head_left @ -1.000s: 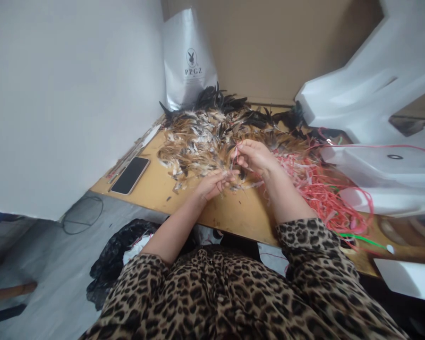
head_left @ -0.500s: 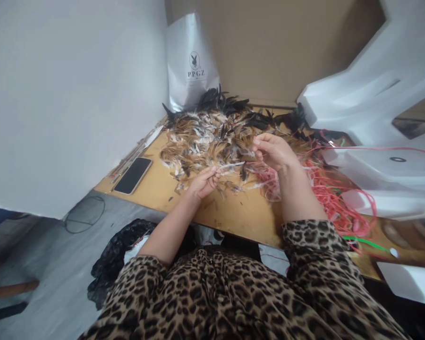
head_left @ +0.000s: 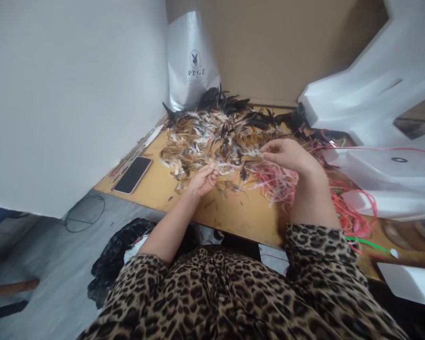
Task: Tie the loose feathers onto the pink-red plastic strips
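Note:
My left hand (head_left: pixel 204 180) is closed, its thumb and fingers pinching a thin whitish strip (head_left: pixel 230 165) that sticks out to the right. My right hand (head_left: pixel 287 154) has its thumb and fingertips pressed together over the pile of feathers (head_left: pixel 194 130). Pale wisps show at those fingertips, but whether they are held or lie behind is unclear. The feathers are brown, white and black and cover much of the wooden table (head_left: pixel 248 222). Below my right hand lies a tangle of pink and red strips (head_left: pixel 274 182).
A phone (head_left: pixel 133 174) lies at the table's left edge. Behind the feathers stands a silvery white bag (head_left: pixel 193 42). White foam pieces (head_left: pixel 361 94) crowd the right side, near a green strip (head_left: pixel 370 242). A black plastic bag (head_left: pixel 116 259) is on the floor.
My right hand has shifted to the right and slightly down, and its fingers now point left. The left hand has barely moved and still pinches the strip.

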Demonstrator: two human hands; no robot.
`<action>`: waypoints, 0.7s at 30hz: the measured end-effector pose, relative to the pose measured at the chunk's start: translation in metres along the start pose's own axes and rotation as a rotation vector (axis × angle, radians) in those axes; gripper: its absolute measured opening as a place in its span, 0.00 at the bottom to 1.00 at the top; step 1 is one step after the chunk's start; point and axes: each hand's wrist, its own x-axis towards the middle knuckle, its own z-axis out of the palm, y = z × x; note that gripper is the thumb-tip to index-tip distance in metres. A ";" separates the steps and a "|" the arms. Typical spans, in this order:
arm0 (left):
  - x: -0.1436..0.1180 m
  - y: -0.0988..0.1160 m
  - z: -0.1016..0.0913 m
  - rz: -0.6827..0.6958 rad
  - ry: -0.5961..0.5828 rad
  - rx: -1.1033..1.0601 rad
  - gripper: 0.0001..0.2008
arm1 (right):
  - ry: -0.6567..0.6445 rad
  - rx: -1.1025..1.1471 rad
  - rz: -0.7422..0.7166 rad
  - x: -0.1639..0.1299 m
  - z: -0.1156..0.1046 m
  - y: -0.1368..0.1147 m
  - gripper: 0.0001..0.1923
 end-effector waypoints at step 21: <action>-0.010 -0.003 0.005 -0.026 -0.056 0.128 0.00 | -0.241 0.341 -0.167 0.014 0.077 -0.038 0.13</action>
